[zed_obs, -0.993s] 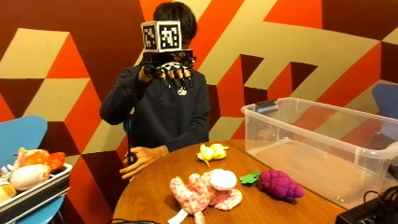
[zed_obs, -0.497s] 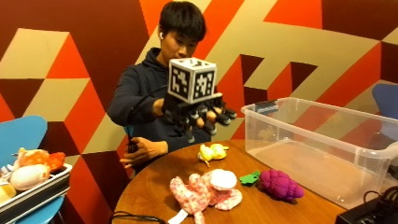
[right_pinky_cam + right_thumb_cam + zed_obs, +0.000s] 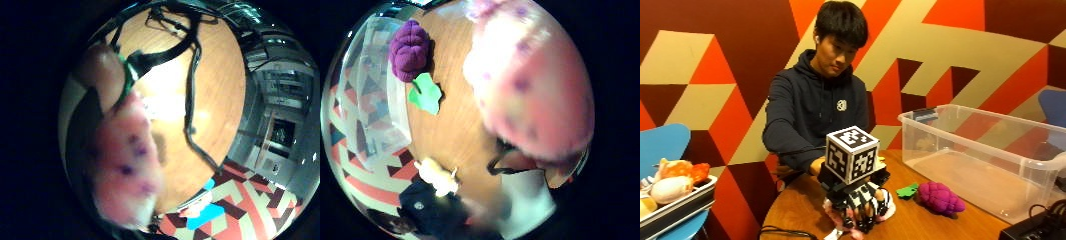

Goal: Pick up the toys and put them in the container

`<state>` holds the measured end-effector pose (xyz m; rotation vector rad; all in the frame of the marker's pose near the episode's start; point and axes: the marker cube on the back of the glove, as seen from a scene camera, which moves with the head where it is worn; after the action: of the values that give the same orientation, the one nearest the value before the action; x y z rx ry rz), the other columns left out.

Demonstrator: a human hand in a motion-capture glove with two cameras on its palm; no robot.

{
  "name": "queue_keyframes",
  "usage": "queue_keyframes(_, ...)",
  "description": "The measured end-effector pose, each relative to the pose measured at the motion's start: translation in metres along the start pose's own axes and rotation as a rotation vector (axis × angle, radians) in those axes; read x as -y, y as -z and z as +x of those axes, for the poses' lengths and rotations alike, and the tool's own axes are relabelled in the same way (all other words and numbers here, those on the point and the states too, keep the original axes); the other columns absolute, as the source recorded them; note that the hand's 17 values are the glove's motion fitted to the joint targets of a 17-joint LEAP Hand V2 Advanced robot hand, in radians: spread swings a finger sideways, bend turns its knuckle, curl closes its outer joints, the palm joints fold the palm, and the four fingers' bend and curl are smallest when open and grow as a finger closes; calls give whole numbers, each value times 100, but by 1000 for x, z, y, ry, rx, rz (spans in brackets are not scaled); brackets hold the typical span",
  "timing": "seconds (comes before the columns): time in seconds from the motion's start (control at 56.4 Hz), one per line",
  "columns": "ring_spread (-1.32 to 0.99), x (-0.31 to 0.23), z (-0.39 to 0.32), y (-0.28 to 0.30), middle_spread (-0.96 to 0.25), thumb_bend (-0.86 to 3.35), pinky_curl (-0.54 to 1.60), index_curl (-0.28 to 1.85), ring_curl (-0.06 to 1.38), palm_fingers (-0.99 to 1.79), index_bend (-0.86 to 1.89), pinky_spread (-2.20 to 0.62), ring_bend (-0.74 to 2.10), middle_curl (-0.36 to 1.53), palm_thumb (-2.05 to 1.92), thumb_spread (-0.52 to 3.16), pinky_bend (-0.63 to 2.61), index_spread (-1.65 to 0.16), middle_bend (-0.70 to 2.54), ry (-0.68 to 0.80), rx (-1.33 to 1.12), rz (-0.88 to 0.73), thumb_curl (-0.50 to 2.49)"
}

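Right hand (image 3: 856,205) covers pink toy (image 3: 535,85); grip apparently unclosed.

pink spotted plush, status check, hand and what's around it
Right hand down over the pink spotted plush, grip unclear. Purple grape toy and yellow plush on the table. Clear container holds no toys, path open.

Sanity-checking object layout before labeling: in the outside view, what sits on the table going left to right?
Gloved right hand over the pink spotted plush toy → green leaf-shaped toy → purple grape plush → clear plastic container.
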<state>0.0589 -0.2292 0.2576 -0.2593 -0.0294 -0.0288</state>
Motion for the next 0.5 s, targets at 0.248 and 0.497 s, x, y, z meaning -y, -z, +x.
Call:
queue_keyframes(0.248,-36,14,-7,-7,-20,31,34,17,48,112,29,-33,110,50,81,74,67,-32,94,43,152,48,62)
queue_keyframes(0.497,-40,2,-34,35,-22,29,47,32,60,111,70,-42,130,63,77,34,84,-40,108,79,139,82,74)
